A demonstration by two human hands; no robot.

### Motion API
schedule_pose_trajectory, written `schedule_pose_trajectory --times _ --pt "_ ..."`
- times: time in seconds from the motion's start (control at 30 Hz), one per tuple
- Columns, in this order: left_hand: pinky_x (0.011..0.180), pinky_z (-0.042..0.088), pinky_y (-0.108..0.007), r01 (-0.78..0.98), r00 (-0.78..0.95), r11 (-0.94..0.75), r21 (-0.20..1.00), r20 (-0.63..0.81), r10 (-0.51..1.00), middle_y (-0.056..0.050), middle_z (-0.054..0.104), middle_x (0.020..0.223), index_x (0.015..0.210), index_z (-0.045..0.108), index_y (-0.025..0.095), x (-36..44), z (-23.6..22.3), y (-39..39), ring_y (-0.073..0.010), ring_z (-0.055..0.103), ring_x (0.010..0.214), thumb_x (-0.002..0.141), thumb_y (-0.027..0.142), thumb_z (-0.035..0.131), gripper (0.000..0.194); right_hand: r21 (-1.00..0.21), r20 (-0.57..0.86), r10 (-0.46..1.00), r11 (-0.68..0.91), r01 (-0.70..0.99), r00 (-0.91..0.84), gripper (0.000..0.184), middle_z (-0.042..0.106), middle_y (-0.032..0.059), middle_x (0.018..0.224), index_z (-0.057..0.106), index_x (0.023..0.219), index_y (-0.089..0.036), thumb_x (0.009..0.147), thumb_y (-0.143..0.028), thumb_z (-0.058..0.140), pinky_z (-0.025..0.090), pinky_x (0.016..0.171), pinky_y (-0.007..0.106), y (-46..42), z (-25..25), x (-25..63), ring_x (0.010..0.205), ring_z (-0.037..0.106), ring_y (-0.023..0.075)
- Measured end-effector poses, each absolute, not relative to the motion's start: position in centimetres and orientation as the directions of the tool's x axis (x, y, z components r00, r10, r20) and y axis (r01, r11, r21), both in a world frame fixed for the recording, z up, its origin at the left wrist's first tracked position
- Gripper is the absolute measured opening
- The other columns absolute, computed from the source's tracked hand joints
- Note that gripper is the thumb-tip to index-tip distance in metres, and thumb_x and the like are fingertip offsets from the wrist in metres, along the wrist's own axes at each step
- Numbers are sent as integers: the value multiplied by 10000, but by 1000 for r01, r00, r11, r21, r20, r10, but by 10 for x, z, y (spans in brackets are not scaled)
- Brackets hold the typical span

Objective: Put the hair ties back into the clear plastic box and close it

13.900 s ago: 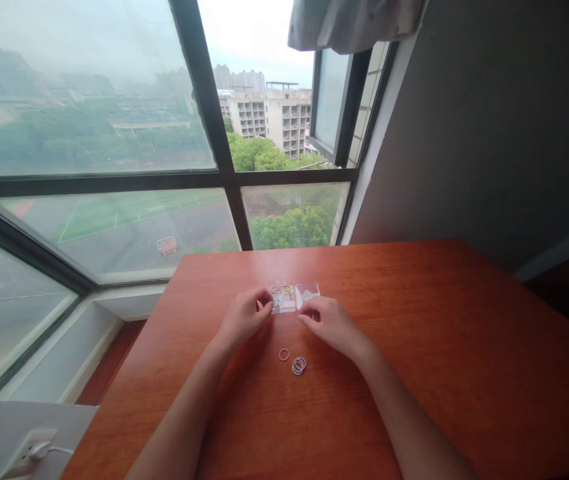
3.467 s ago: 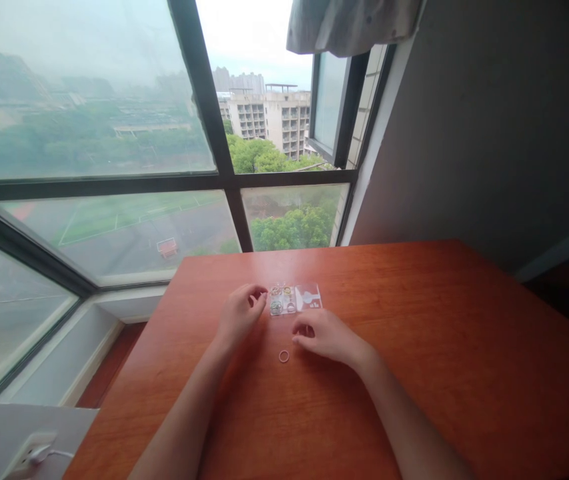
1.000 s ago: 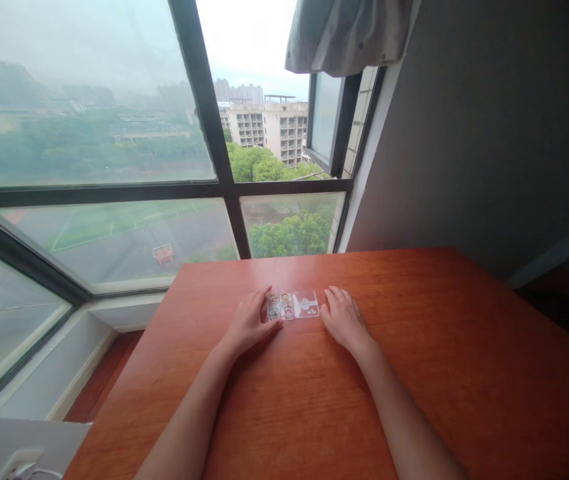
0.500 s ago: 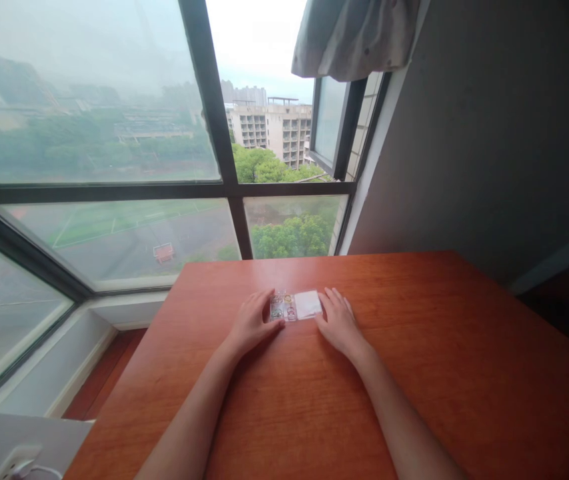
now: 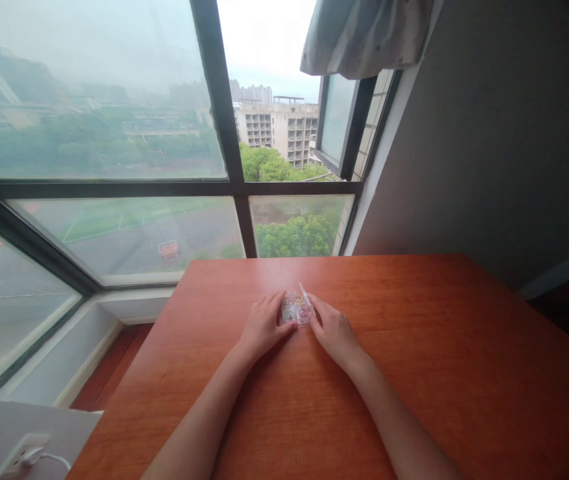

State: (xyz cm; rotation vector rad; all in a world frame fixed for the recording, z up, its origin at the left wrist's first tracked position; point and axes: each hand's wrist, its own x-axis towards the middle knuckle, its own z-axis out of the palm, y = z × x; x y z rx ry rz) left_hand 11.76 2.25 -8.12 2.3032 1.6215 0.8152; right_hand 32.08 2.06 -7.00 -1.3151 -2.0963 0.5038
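A small clear plastic case [image 5: 292,319] with several compartments lies on the brown table [image 5: 284,413], holding small coloured ring-like items too small to name. Its lid [image 5: 305,297] stands tilted up along the right side, seen nearly edge-on. The thumb and fingers of my left hand [image 5: 265,325] grip the case's left end, thumb at the near corner. My right hand [image 5: 333,332] holds the raised lid from the right, its fingers partly hidden behind it.
Framed windows [image 5: 174,233] rise beyond the table's far edge, one pane swung outward under a grey curtain [image 5: 364,40]. A dark wall [image 5: 464,167] stands to the right. At lower left is a wall socket [image 5: 24,453] with a white plug.
My right hand has swung the lid up from lying flat to a steep tilt, moving inward toward the case. My left hand keeps hold of the case. The view has shifted slightly.
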Motion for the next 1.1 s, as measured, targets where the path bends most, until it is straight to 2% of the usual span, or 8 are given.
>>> schedule_pose_trajectory --times 0.27,0.57,0.67,0.83,1.1 --pt "1004 411 -446 805 241 -373 462 320 916 -118 561 1319 1340 447 195 118 -82 22 -297 517 1206 751 422 706 682 -552 341 860 510 660 -379 397 565 80 1320 598 1254 -230 861 -208 550 444 1030 380 19 -72 319 1190 543 225" --pt "990 419 -436 780 261 -393 487 317 912 -102 584 1282 1342 444 224 117 -80 21 -293 537 1176 729 446 723 709 -602 372 839 544 585 -398 315 570 87 1286 677 1111 -239 803 -185 638 429 1032 413 22 -72 321 1189 521 233" --pt "987 421 -436 758 277 -408 509 315 908 -98 593 1269 1320 471 232 117 -78 20 -291 548 1161 721 490 723 700 -623 335 846 530 575 -415 360 526 98 1348 663 1142 -244 783 -220 670 399 1056 437 23 -69 327 1243 483 246" --pt "989 428 -433 719 328 -451 529 315 891 -94 596 1275 1312 487 236 119 -75 18 -284 557 1156 706 487 740 703 -613 253 842 521 594 -477 564 455 118 1429 541 1323 -250 778 -285 682 338 1096 471 24 -63 337 1324 406 261" --pt "1022 405 -464 697 371 -443 564 245 896 -126 547 1342 1394 413 229 116 -70 18 -312 523 1211 661 427 781 844 -601 294 835 540 589 -466 502 511 116 1353 612 1251 -255 768 -344 714 386 1063 444 25 -59 343 1253 474 260"
